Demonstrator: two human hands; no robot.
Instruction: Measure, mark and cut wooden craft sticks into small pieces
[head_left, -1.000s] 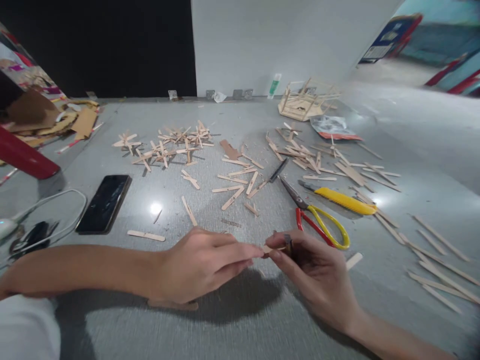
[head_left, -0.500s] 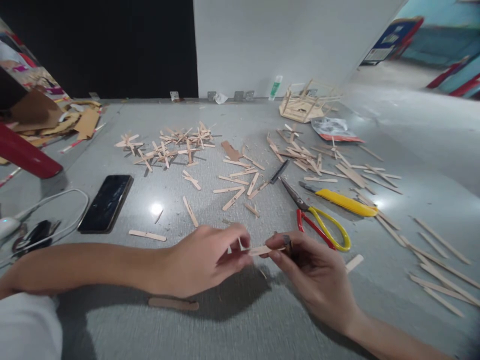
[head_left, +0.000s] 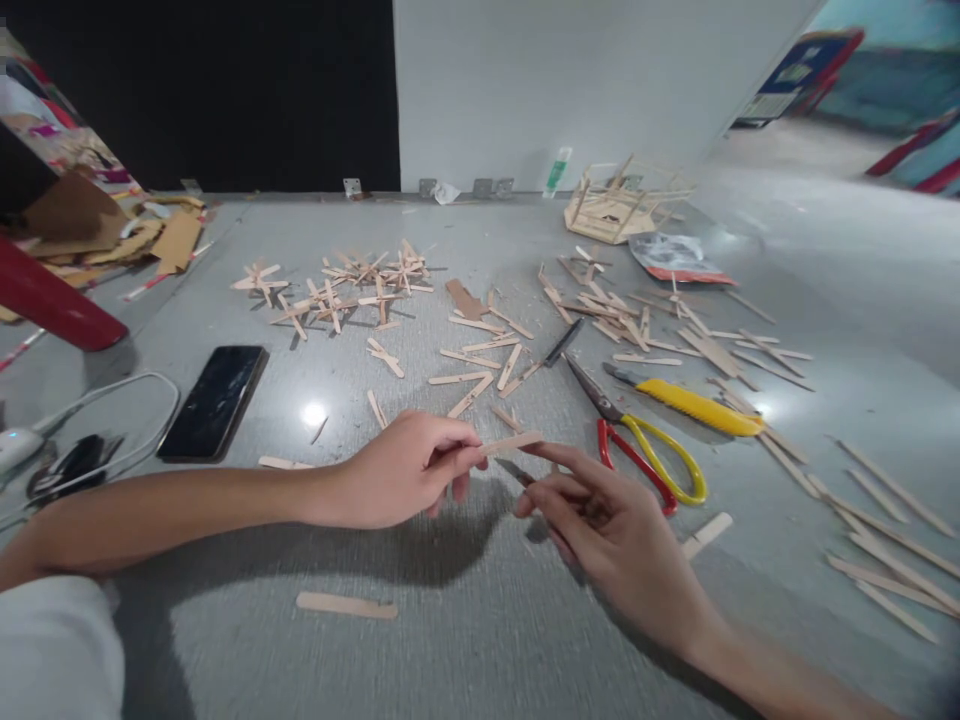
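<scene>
My left hand (head_left: 409,470) pinches one end of a flat wooden stick (head_left: 511,442) and holds it just above the grey surface. My right hand (head_left: 611,530) is right beside it, its index finger reaching up to the stick's free end. The right hand's other fingers curl round a small dark tool (head_left: 523,474) whose tip pokes out under the stick. Another wooden stick (head_left: 345,605) lies on the surface in front of my left forearm, and a short one (head_left: 705,533) lies to the right of my right hand.
Red-and-yellow scissors (head_left: 649,455) and a yellow utility knife (head_left: 697,406) lie just beyond my right hand. A black phone (head_left: 214,402) and a white cable (head_left: 97,400) are at left. Loose sticks (head_left: 870,520), crossed stick pieces (head_left: 337,290), a stick frame (head_left: 622,205) and cardboard scraps (head_left: 105,235) surround the area.
My left hand has lifted the stick up and away from my right hand's grip. My right hand has opened its fingers somewhat and dropped slightly lower.
</scene>
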